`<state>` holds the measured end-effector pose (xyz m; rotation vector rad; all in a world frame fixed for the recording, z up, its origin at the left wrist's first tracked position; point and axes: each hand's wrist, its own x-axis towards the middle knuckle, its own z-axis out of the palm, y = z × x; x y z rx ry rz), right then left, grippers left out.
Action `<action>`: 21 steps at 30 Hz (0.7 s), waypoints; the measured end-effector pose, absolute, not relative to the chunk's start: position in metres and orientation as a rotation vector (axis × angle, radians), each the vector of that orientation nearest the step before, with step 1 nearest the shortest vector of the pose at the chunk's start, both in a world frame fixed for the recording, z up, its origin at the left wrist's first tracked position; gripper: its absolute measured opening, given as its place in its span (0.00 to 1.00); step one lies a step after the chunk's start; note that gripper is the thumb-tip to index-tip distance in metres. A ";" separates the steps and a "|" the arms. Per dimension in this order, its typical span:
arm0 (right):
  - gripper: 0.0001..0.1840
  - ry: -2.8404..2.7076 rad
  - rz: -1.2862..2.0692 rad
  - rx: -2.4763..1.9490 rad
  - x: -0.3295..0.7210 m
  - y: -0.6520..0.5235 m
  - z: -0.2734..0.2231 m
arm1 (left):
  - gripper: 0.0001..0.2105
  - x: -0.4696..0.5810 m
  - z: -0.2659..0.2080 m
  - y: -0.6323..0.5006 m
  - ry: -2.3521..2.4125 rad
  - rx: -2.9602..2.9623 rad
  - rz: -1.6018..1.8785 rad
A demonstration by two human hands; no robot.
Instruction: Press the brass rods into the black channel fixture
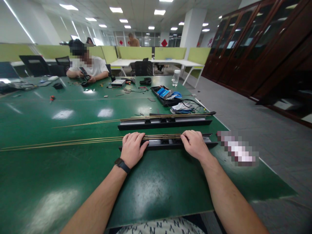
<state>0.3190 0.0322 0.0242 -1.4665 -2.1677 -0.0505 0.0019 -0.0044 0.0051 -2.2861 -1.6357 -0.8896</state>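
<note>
A long black rail [165, 147] with a grey channel inside lies crosswise on the table before me. Thin brass-coloured rods [161, 136] run along its far side and reach far out to the left. My left hand [133, 147] is closed over the rail's left end, fingers draped across the rods and thumb on the near side. Near the rail's right end, my right hand [195, 143] is closed with thumb and fingertips at the rods, where they disappear under it. Both sets of fingertips are partly hidden.
A second black rail [165, 123] with more thin rods [102, 122] lies just beyond. Behind it are a black tray [163, 100] of blue items, gloves, cables and a clear cup [175, 78]. A pixelated object [237, 149] lies right. A person [89, 66] sits across the green table [73, 175].
</note>
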 end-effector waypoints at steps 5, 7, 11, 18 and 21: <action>0.16 -2.184 -0.058 -1.474 0.322 0.034 0.022 | 0.17 0.001 0.006 -0.004 -1.626 -2.291 -0.874; 0.16 -2.181 -0.071 -1.488 0.325 0.035 0.021 | 0.17 0.001 0.005 -0.004 -1.622 -2.284 -0.872; 0.15 -2.168 -0.075 -1.495 0.327 0.036 0.021 | 0.17 0.002 0.004 -0.004 -1.617 -2.271 -0.874; 0.14 -2.165 -0.057 -1.446 0.319 0.031 0.025 | 0.17 0.002 0.005 -0.004 -1.611 -2.265 -0.865; 0.15 -2.174 -0.056 -1.450 0.320 0.032 0.024 | 0.17 0.002 0.005 -0.004 -1.612 -2.270 -0.869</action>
